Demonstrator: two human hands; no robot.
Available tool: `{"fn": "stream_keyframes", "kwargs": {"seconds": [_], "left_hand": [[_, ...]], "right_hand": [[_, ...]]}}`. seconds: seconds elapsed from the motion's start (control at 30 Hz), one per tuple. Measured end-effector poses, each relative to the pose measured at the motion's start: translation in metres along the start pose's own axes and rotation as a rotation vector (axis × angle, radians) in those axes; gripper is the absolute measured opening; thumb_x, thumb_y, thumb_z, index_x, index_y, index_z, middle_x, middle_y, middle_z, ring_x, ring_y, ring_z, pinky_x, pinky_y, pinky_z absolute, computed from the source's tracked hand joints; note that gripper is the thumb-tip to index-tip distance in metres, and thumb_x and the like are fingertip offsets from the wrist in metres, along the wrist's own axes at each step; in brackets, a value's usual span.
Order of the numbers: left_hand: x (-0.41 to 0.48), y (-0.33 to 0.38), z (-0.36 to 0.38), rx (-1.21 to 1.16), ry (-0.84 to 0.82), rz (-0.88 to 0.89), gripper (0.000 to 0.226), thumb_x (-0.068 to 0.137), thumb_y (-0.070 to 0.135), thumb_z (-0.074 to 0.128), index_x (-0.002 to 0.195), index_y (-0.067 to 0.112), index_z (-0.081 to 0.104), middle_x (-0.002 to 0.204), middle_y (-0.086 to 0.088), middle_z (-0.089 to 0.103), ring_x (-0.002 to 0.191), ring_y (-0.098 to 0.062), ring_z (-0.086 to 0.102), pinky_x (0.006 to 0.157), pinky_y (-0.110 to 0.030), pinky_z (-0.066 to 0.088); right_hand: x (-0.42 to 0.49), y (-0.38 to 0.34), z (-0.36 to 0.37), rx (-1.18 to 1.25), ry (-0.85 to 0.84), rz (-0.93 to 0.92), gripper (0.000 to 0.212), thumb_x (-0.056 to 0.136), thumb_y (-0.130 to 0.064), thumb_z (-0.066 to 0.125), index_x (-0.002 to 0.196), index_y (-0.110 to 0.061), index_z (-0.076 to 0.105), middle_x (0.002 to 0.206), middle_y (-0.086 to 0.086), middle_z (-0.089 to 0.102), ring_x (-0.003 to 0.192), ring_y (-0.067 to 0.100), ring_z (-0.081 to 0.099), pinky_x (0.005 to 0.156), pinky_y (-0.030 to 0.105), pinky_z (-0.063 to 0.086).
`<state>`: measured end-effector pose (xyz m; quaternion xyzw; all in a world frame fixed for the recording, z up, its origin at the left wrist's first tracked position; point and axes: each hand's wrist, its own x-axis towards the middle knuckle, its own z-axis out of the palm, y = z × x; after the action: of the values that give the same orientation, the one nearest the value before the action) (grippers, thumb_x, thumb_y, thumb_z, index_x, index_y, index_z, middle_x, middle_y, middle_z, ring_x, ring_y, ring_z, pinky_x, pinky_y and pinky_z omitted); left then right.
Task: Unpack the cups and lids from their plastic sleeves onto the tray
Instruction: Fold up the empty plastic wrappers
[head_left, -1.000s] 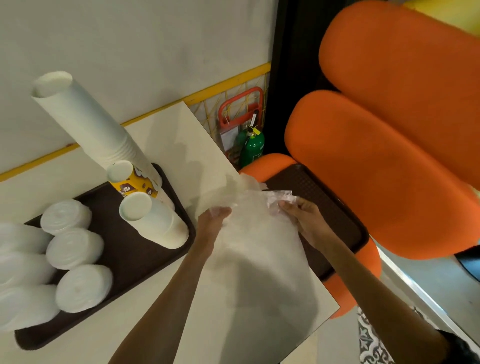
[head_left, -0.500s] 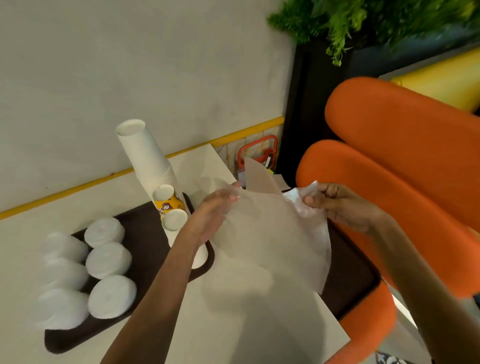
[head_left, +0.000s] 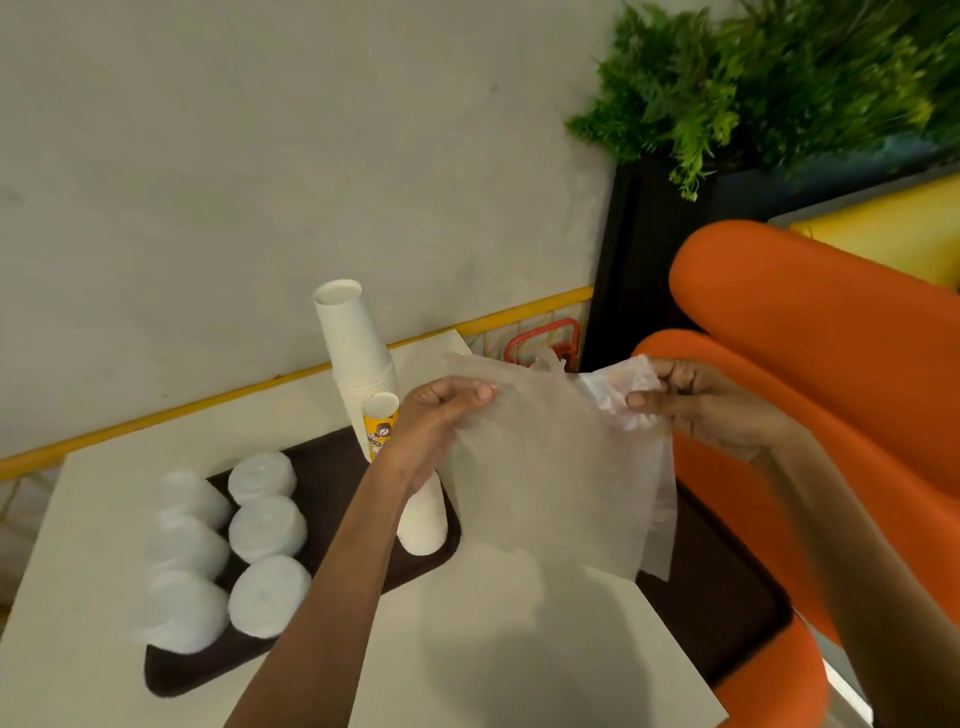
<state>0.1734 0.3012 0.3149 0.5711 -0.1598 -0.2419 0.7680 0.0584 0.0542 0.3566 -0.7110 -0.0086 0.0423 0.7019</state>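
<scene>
Left hand (head_left: 441, 410) pinches one edge of the limp, empty plastic sleeve (head_left: 550, 467) and right hand (head_left: 696, 405) bunches the other, stretching it, likely to fold away. White cup stack (head_left: 356, 348) and lid stacks (head_left: 267, 527) sit on the brown tray (head_left: 324, 467). The yellow printed cup (head_left: 381, 426) shows artwork, but nothing readable.

Flat plastic sleeve (head_left: 545, 467) aloft; cups (head_left: 353, 343) on tray (head_left: 332, 462)
</scene>
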Motion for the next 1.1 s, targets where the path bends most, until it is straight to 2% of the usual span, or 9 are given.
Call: {"fn": "stream_keyframes", "kwargs": {"seconds": [0.13, 0.3, 0.47, 0.57, 0.67, 0.77, 0.93, 1.03, 1.1], "left_hand": [[-0.016, 0.013, -0.008, 0.080, 0.140, 0.085, 0.006, 0.074, 0.011, 0.070, 0.075, 0.016, 0.074, 0.081, 0.001, 0.072, 0.084, -0.016, 0.064, 0.086, -0.035, 0.050], [-0.036, 0.022, -0.022, 0.089, 0.236, 0.141, 0.013, 0.074, 0.005, 0.071, 0.078, 0.016, 0.074, 0.081, 0.003, 0.072, 0.084, -0.014, 0.062, 0.086, -0.034, 0.048], [-0.063, 0.020, -0.037, 0.152, 0.214, 0.058, 0.019, 0.074, 0.032, 0.073, 0.087, 0.019, 0.075, 0.092, -0.002, 0.072, 0.088, -0.020, 0.060, 0.085, -0.036, 0.044], [-0.074, 0.018, -0.040, 0.102, 0.272, 0.044, 0.026, 0.073, 0.033, 0.068, 0.090, 0.015, 0.073, 0.098, -0.009, 0.073, 0.091, -0.021, 0.066, 0.091, -0.040, 0.049], [-0.083, 0.023, -0.046, 0.080, 0.329, 0.090, 0.012, 0.072, 0.030, 0.068, 0.071, 0.020, 0.074, 0.085, -0.006, 0.073, 0.081, -0.015, 0.067, 0.083, -0.033, 0.050], [-0.090, 0.030, -0.057, 0.074, 0.387, 0.155, 0.014, 0.070, 0.028, 0.069, 0.057, 0.023, 0.071, 0.068, 0.003, 0.069, 0.069, -0.008, 0.062, 0.077, -0.027, 0.047], [-0.104, 0.042, -0.073, 0.089, 0.496, 0.297, 0.021, 0.076, 0.017, 0.071, 0.061, 0.015, 0.057, 0.061, 0.007, 0.062, 0.066, -0.007, 0.057, 0.075, -0.023, 0.047], [-0.114, 0.051, -0.081, 0.121, 0.555, 0.374, 0.020, 0.081, 0.008, 0.069, 0.067, 0.013, 0.056, 0.061, 0.013, 0.063, 0.062, -0.001, 0.056, 0.065, -0.014, 0.047], [-0.121, 0.057, -0.085, 0.137, 0.580, 0.417, 0.012, 0.082, 0.005, 0.069, 0.079, 0.012, 0.059, 0.064, 0.013, 0.065, 0.062, 0.001, 0.058, 0.062, -0.013, 0.048]], "right_hand": [[0.003, -0.005, 0.018, 0.000, 0.130, -0.054, 0.024, 0.088, 0.006, 0.049, 0.100, -0.010, 0.062, 0.079, -0.004, 0.073, 0.075, 0.007, 0.069, 0.063, 0.017, 0.054], [0.010, -0.010, 0.039, 0.025, 0.190, -0.165, 0.028, 0.084, -0.001, 0.054, 0.109, -0.010, 0.062, 0.091, -0.002, 0.073, 0.085, 0.011, 0.069, 0.069, 0.020, 0.055], [0.023, -0.010, 0.058, 0.012, 0.207, -0.186, 0.035, 0.087, 0.002, 0.053, 0.119, -0.012, 0.059, 0.101, 0.001, 0.071, 0.091, 0.014, 0.068, 0.071, 0.022, 0.056], [0.027, -0.012, 0.068, -0.023, 0.195, -0.182, 0.036, 0.088, 0.003, 0.054, 0.119, -0.014, 0.060, 0.100, -0.002, 0.072, 0.092, 0.013, 0.068, 0.074, 0.022, 0.055], [0.028, -0.015, 0.078, -0.031, 0.149, -0.181, 0.038, 0.089, 0.005, 0.052, 0.123, -0.010, 0.058, 0.100, -0.001, 0.071, 0.090, 0.010, 0.067, 0.074, 0.020, 0.055], [0.029, -0.016, 0.090, -0.029, 0.104, -0.164, 0.038, 0.090, 0.006, 0.050, 0.125, -0.008, 0.056, 0.096, -0.002, 0.072, 0.088, 0.011, 0.068, 0.073, 0.020, 0.055], [0.030, -0.017, 0.116, -0.007, 0.086, -0.150, 0.038, 0.091, -0.003, 0.052, 0.129, -0.009, 0.054, 0.103, 0.009, 0.071, 0.098, 0.023, 0.067, 0.081, 0.026, 0.056], [0.032, -0.017, 0.133, -0.027, 0.086, -0.159, 0.034, 0.086, -0.020, 0.057, 0.120, -0.017, 0.062, 0.109, 0.015, 0.069, 0.105, 0.042, 0.060, 0.084, 0.040, 0.049], [0.031, -0.020, 0.144, -0.020, 0.080, -0.173, 0.028, 0.091, -0.015, 0.053, 0.118, -0.012, 0.062, 0.102, 0.009, 0.071, 0.097, 0.032, 0.065, 0.079, 0.032, 0.053]]}}
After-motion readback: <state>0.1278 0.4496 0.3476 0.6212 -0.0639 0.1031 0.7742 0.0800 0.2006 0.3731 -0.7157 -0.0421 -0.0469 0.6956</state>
